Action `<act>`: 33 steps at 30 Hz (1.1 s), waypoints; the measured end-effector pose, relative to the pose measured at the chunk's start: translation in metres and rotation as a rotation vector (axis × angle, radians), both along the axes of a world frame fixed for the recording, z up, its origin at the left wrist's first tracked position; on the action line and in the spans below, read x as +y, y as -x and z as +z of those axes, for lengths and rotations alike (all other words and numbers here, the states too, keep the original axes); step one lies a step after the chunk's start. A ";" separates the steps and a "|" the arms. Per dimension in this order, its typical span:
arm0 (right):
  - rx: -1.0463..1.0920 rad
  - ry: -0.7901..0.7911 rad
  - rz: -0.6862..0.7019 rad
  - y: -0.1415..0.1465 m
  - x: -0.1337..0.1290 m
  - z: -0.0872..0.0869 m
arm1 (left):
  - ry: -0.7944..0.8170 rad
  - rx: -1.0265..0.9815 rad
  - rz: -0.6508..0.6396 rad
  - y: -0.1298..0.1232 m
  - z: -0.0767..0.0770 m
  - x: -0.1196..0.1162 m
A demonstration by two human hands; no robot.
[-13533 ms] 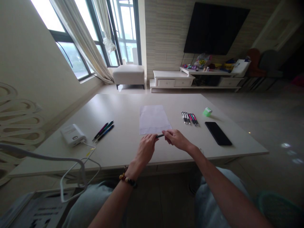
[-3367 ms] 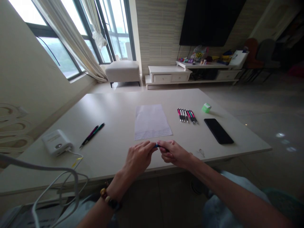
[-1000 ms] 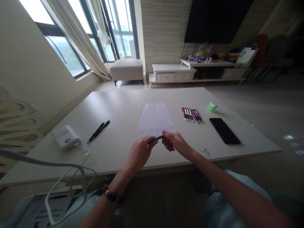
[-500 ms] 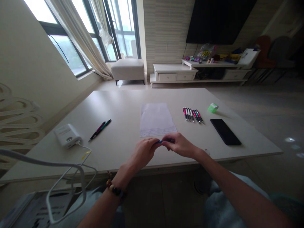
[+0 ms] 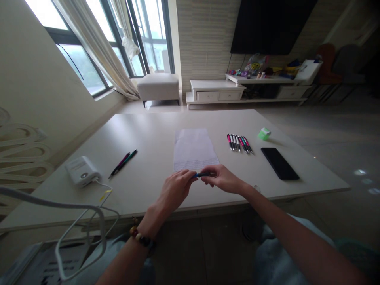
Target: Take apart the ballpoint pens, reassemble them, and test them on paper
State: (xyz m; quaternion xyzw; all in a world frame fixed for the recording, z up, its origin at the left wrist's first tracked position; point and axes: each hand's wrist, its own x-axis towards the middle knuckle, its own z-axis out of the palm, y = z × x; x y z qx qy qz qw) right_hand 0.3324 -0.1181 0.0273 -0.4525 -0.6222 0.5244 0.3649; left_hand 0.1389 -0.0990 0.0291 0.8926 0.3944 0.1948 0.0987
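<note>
Holding a slim blue-and-black pen (image 5: 202, 175) crosswise between both hands, you are seen from above at the near edge of a pale table (image 5: 148, 134). Your left hand (image 5: 175, 190) has its fingers (image 5: 185, 177) curled and grasping the pen's left end; your right hand (image 5: 221, 178) has its fingers (image 5: 209, 171) bent and pinching the right end. The pen is just near of a sheet of paper (image 5: 192, 149). Farther right lie a row of pens (image 5: 239, 143), a green block (image 5: 264, 134) and a black smartphone (image 5: 279, 163). To the left are two pens (image 5: 123, 163) and a white power bank (image 5: 82, 171) with its white cable (image 5: 80, 233). A beaded bracelet (image 5: 141, 239) encircles your left wrist.
</note>
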 end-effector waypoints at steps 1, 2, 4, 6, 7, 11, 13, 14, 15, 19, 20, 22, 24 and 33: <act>-0.016 0.007 0.006 -0.001 0.000 0.000 | -0.006 0.007 -0.004 0.000 0.000 0.000; -0.026 0.025 0.020 -0.002 0.001 0.000 | -0.011 0.015 -0.010 -0.001 0.000 0.000; -0.037 0.059 0.042 -0.001 0.001 -0.001 | -0.024 0.035 -0.015 -0.002 0.000 0.000; -0.036 0.044 0.004 0.001 0.001 -0.003 | -0.035 0.045 -0.007 -0.002 -0.001 0.000; -0.029 0.023 -0.034 0.002 0.001 -0.004 | -0.040 0.041 0.003 -0.002 -0.001 0.000; 0.006 0.028 -0.039 0.006 0.001 -0.007 | -0.051 0.023 0.014 -0.001 -0.002 0.001; 0.010 0.041 -0.013 0.006 0.001 -0.008 | -0.055 0.032 0.003 -0.001 -0.003 0.001; 0.018 0.026 -0.029 0.006 0.002 -0.008 | -0.057 0.034 0.001 0.000 -0.003 0.002; 0.031 0.004 -0.059 0.007 0.002 -0.008 | -0.060 0.034 0.005 0.000 -0.003 0.002; 0.043 0.007 -0.053 0.007 0.001 -0.007 | -0.077 0.047 0.024 0.000 -0.003 0.002; 0.039 0.021 -0.039 0.007 0.001 -0.007 | -0.080 0.055 0.020 0.000 -0.003 0.002; 0.053 0.014 -0.057 0.008 0.001 -0.007 | -0.083 0.060 0.014 0.000 -0.003 0.003; 0.071 -0.011 -0.090 0.009 0.001 -0.008 | -0.085 0.050 0.015 0.000 -0.003 0.002; 0.055 0.022 -0.073 0.010 0.000 -0.011 | -0.088 0.076 0.007 -0.001 -0.004 0.001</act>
